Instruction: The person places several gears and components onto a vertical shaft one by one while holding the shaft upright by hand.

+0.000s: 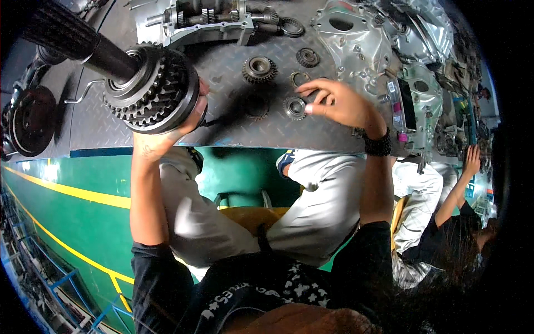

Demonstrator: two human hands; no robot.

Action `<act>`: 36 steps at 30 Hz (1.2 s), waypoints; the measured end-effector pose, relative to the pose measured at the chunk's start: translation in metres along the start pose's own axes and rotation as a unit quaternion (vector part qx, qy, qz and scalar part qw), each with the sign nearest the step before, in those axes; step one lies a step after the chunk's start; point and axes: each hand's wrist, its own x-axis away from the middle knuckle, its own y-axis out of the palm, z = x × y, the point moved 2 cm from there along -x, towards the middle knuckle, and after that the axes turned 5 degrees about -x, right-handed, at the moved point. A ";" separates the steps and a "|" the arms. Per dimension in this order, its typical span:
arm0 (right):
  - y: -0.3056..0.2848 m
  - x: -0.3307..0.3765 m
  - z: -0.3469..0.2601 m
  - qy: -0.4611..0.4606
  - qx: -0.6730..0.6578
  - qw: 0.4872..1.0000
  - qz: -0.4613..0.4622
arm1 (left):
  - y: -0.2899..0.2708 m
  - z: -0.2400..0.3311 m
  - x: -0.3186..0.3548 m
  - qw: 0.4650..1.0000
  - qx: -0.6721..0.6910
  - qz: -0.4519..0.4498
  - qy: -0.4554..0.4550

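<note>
Left hand clasps the gear-laden shaft at left, presumably steadying its weight; right hand, thumb and fingers parted, is by a small toothed ring, contact uncertain, on the surface; larger gear, farther left; bottle, right, label illegible; black shirt, near, pale-lettered.

Head view, from the left of two side-by-side fisheye cameras worn on the head. It faces steeply down, upright and unmirrored, with the shirt close below, the left hand and right hand at arm's reach, and the counter across the upper half.
</note>
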 end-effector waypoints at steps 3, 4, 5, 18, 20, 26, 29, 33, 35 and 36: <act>0.026 0.001 -0.012 -0.045 0.040 0.997 -0.050 | 0.001 -0.002 0.000 1.000 0.008 0.013 -0.006; 0.034 -0.003 -0.004 -0.067 0.075 0.995 -0.017 | 0.001 -0.002 0.000 1.000 0.012 0.017 -0.009; 0.039 -0.007 -0.003 -0.087 0.112 0.990 0.018 | 0.001 -0.003 -0.001 1.000 0.018 0.020 -0.011; 0.045 -0.012 -0.012 -0.087 0.121 0.989 -0.011 | 0.001 0.012 -0.011 0.991 0.066 0.062 -0.095; 0.047 -0.013 -0.012 -0.057 0.129 0.990 -0.021 | -0.002 0.013 -0.013 0.991 0.086 0.047 -0.087; 0.042 -0.013 -0.013 -0.062 0.113 0.991 -0.025 | -0.004 0.017 -0.015 0.987 0.133 0.056 -0.067; 0.040 -0.013 -0.010 -0.078 0.106 0.991 -0.021 | -0.004 0.017 -0.014 0.992 0.117 0.047 -0.021; 0.040 -0.014 -0.009 -0.073 0.097 0.993 -0.012 | -0.001 0.019 -0.012 0.994 0.103 0.044 -0.012; 0.041 -0.014 -0.010 -0.070 0.099 0.993 -0.010 | -0.001 0.021 -0.013 0.994 0.096 0.042 -0.020; 0.042 -0.013 -0.012 -0.061 0.087 0.994 -0.009 | -0.001 0.021 -0.013 0.995 0.088 0.053 -0.018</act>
